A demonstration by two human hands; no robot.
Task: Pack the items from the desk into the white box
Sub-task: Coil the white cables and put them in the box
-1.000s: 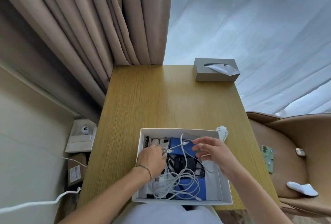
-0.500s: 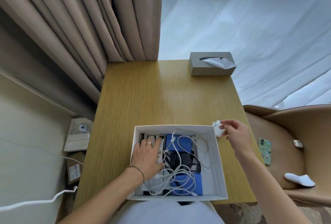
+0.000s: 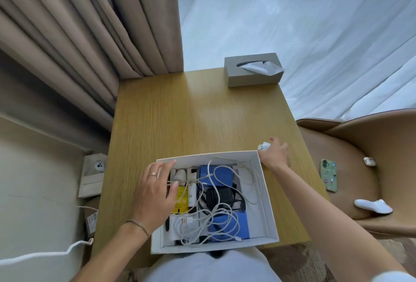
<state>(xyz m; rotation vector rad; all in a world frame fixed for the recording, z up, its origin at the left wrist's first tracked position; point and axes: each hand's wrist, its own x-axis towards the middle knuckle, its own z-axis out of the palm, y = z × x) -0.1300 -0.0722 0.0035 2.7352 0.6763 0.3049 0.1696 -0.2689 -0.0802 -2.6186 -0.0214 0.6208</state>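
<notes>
Since half a second ago our left hand [image 3: 155, 193] has lifted off the things in the white box [image 3: 269, 209] and now spreads open, fingers apart, over the box's left side, while our right hand [image 3: 273, 154] has stayed at the small white item [image 3: 263, 146] just past the box's far right corner. Nearest us, the box sits at the near edge of the surface [image 3: 198, 119] and holds a tangle of white cable [image 3: 216, 216], blue packets [image 3: 219, 175], a black adapter [image 3: 219, 197] and a yellow pack [image 3: 181, 200]. Our right hand lies on the surface outside the box, fingers curled round the white item; we cannot tell whether they have gripped it firmly. Farther off, the middle of the surface is bare wood. At the far right corner stands a grey tissue box [image 3: 253, 72]. Off to the right, a phone [image 3: 329, 174] lies on a tan chair [image 3: 369, 169].
</notes>
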